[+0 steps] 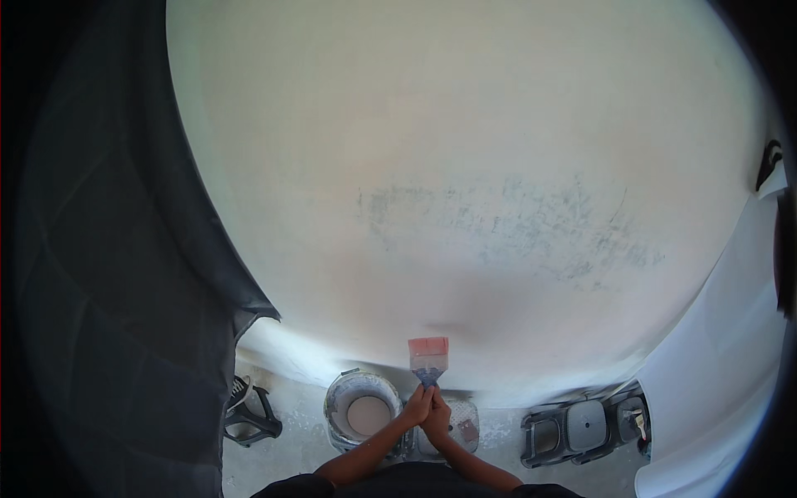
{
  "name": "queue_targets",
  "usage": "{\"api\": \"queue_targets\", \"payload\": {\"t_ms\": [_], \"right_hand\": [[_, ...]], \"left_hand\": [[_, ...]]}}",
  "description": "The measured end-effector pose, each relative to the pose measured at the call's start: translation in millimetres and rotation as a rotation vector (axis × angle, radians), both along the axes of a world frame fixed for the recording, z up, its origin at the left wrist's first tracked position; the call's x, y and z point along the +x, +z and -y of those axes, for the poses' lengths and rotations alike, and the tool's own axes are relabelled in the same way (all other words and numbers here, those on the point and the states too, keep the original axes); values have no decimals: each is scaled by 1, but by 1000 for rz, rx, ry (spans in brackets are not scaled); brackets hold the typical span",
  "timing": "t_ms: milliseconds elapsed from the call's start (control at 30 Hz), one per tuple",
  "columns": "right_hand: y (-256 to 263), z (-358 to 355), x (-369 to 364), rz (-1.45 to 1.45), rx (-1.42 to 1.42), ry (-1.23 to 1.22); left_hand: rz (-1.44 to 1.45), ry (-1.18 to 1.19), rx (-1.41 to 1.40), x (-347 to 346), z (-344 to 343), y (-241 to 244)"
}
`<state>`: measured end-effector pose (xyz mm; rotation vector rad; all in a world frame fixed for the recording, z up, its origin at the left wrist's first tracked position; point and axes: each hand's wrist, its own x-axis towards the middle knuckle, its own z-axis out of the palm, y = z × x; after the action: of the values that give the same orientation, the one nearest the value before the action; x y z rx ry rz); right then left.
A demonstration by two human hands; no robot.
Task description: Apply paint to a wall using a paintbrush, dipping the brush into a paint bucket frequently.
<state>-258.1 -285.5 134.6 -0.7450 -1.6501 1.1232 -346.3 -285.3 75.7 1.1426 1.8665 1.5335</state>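
My left hand (416,408) and my right hand (438,416) are together around the handle of what looks like a wide flat paintbrush (428,361). Its tip is reddish, with a greyish band below and a stained blue-grey handle. The brush points at the pale wall (473,124); whether it touches the wall cannot be told. Dark grey smudges (548,230) spread across the middle of the wall. To the left of my hands, a splattered bucket (332,398) stands on the floor, holding a pale pinkish liquid (368,416).
A paint-spotted plastic stool (468,412) stands behind my hands. Dark sheeting (124,280) hangs at left, white sheeting (703,348) at right. Dark plastic stools (586,424) are at the right; another dark stool (261,423) is at lower left. The concrete floor (292,436) bears white spots.
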Motion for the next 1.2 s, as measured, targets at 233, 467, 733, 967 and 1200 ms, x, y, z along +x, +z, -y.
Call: {"api": "queue_targets", "payload": {"t_ms": [233, 467, 733, 967, 1200], "right_hand": [[159, -66, -18, -156, 185, 14], [353, -123, -45, -247, 574, 6], [334, -140, -42, -176, 216, 143], [143, -110, -19, -38, -18, 64], [-5, -59, 33, 349, -183, 52]], "left_hand": [[87, -160, 234, -2, -30, 247], [-176, -259, 537, -27, -71, 446], [-154, -227, 277, -37, -105, 423], [10, -192, 72, -22, -102, 202], [45, -161, -288, 8, -62, -19]]}}
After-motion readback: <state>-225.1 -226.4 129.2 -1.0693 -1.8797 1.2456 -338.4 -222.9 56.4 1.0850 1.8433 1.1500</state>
